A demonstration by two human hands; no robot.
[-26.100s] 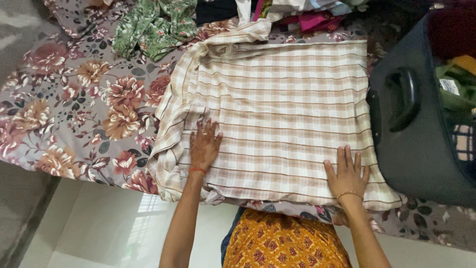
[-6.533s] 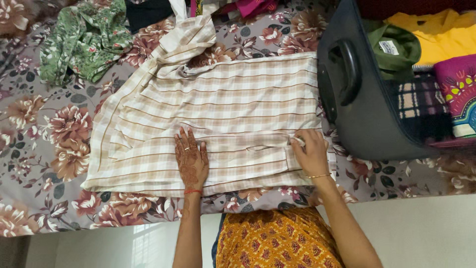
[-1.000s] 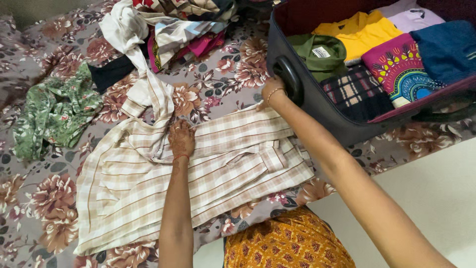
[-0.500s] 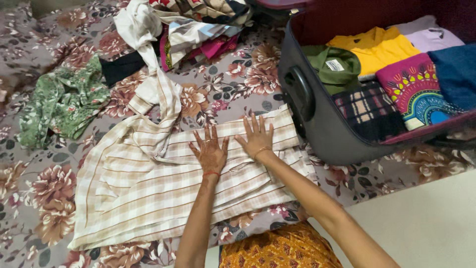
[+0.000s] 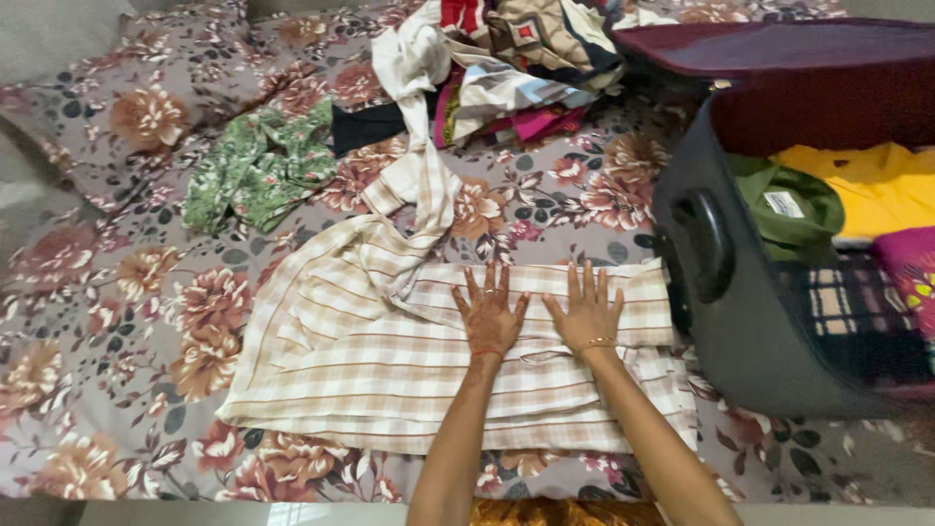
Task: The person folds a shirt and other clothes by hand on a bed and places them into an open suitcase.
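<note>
Both hands now down flat, side by side, mid-frame on the checked cloth [image 5: 419, 380] — the left hand [image 5: 490, 318] and right hand [image 5: 585, 314] have fingers spread, palms pressing, gripping nothing. A second ago the right hand was up by the suitcase [image 5: 740, 312] handle; it has come back to the fold. The cloth lies across the floral bedsheet [image 5: 127, 292], its right edge just beside the suitcase, one sleeve — or so it looks — trailing toward the clothes pile [image 5: 506, 68] at upper centre. Looks like smoothing the fold.
</note>
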